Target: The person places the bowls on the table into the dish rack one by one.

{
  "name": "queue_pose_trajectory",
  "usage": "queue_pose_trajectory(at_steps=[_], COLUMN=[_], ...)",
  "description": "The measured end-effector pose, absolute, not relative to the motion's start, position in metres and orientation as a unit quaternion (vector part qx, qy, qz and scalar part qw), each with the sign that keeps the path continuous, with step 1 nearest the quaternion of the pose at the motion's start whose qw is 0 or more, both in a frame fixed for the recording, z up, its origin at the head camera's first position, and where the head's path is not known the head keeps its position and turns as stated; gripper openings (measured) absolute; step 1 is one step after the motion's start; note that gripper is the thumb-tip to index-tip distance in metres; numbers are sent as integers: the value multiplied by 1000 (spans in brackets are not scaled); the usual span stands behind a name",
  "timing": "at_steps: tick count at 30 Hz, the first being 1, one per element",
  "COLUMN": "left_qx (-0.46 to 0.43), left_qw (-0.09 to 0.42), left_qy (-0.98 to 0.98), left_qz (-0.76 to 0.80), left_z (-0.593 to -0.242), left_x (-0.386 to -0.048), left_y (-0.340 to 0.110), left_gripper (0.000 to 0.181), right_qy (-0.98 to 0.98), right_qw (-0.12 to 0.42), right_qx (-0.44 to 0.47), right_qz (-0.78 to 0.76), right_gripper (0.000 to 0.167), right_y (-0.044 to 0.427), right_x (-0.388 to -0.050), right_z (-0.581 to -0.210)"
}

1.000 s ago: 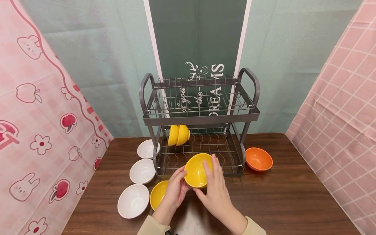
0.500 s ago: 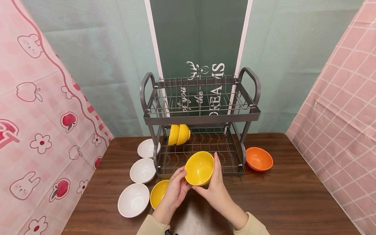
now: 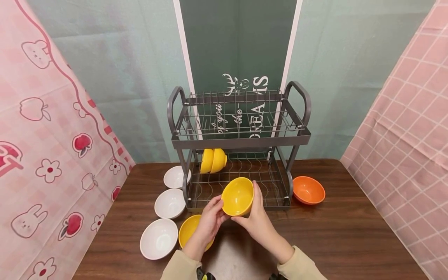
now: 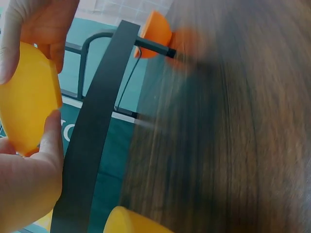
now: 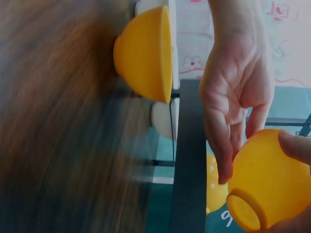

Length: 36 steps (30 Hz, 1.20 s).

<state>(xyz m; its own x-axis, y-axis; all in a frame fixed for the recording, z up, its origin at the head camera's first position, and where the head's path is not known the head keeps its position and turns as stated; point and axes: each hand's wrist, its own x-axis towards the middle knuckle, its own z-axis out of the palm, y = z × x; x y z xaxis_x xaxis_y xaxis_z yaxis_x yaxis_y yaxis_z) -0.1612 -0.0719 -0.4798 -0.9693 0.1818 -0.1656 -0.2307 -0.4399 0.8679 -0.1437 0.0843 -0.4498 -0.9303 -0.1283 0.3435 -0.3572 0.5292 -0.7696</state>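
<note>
Both hands hold a yellow bowl (image 3: pixel 238 196) in front of the rack, its opening tilted toward the head camera. My left hand (image 3: pixel 210 217) pinches its left side, thumb at the rim. Thumb low and fingers along the side, my right hand (image 3: pixel 259 221) grips the bowl from the right. In the right wrist view the foot ring of the held bowl (image 5: pixel 269 179) shows. Another yellow bowl (image 3: pixel 189 229) stands on the table, partly behind the left forearm. Two yellow bowls (image 3: pixel 212 160) sit on edge, nested, at the left of the rack's lower tier.
A grey two-tier dish rack (image 3: pixel 241 143) stands at the table's back; its upper tier bears no bowls. Left of it are three white bowls (image 3: pixel 159 239) in a row. An orange bowl (image 3: pixel 308 190) lies to the right on the brown wooden table (image 3: pixel 343 241).
My right hand's fingers have gone from in front of the yellow bowl's opening to its right side. The held bowl has risen slightly toward the rack. Other bowls stay put.
</note>
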Motion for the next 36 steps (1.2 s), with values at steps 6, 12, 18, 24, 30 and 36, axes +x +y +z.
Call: queue_pose_trajectory(at_steps=[6, 12, 18, 24, 30, 36], left_qx=[-6, 5, 25, 96, 124, 120], left_qw=[117, 83, -91, -116, -126, -123], left_qy=[573, 649, 850, 934, 955, 965], left_qz=[811, 756, 519, 324, 238, 199], left_z=[-480, -476, -476, -487, -494, -494], left_x=[-169, -175, -181, -182, -180, -179], left_y=[-75, -78, -86, -94, -95, -93], left_gripper=[51, 50, 33, 33, 36, 39], right_qy=[-879, -886, -894, -898, -904, -911], right_qw=[144, 156, 159, 180, 158, 130], right_qx=[150, 153, 142, 151, 156, 146], right_qz=[430, 409, 395, 372, 365, 363], right_gripper=[115, 116, 116, 116, 115, 114], right_y=[89, 91, 93, 99, 100, 97], right_x=[-154, -164, -179, -201, -224, -246], right_z=[-447, -446, -445, -444, -440, -436])
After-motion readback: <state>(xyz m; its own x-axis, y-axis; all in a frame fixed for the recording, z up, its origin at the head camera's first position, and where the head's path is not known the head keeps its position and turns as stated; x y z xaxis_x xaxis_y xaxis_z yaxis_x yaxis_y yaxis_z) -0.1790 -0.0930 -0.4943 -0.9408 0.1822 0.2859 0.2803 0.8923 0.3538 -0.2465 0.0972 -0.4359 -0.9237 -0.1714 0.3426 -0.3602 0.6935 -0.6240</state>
